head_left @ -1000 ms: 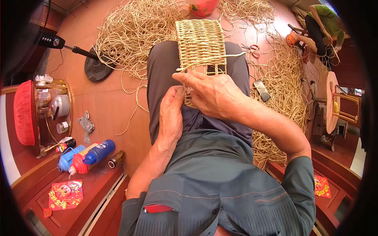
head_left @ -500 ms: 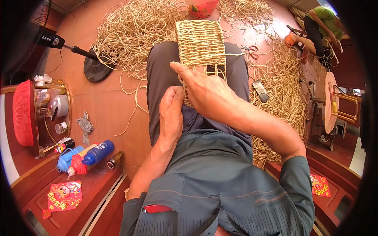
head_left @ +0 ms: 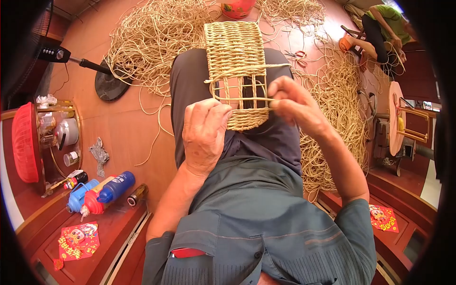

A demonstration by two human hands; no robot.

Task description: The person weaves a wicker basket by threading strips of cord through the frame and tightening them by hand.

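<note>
The left hand (head_left: 205, 133) is curled closed at the left edge of the woven panel (head_left: 235, 47), its fingertips apparently pinching that edge beside the lower woven band (head_left: 248, 118). The right hand (head_left: 301, 107) is at the opposite edge, thumb and index finger drawn together at a strand (head_left: 244, 99) and seemingly pinching it; the other fingers are loosely bent. The strand loops out at the left side and runs across the gap to the right fingers.

The panel lies along the person's lap, over the dark trousers (head_left: 187, 76). Its upper stretch is closely woven, row on row, and so is the narrow band nearest the body. Between them is an open section where upright twisted cords (head_left: 241, 90) show bare, crossed only by thin pieces; judging by this, most of the visible face is filled and this opening is the part left. A loose cord end (head_left: 279, 65) juts from the right edge above it.

Farther out, cord lies heaped on the floor to the left (head_left: 152, 47) and right (head_left: 339, 135), with a red-handled tool (head_left: 300, 59) near the knee. A co-worker (head_left: 387, 28) in green sits at upper right. At lower left, a blue flask (head_left: 116, 186) lies on the bench (head_left: 40, 237).
</note>
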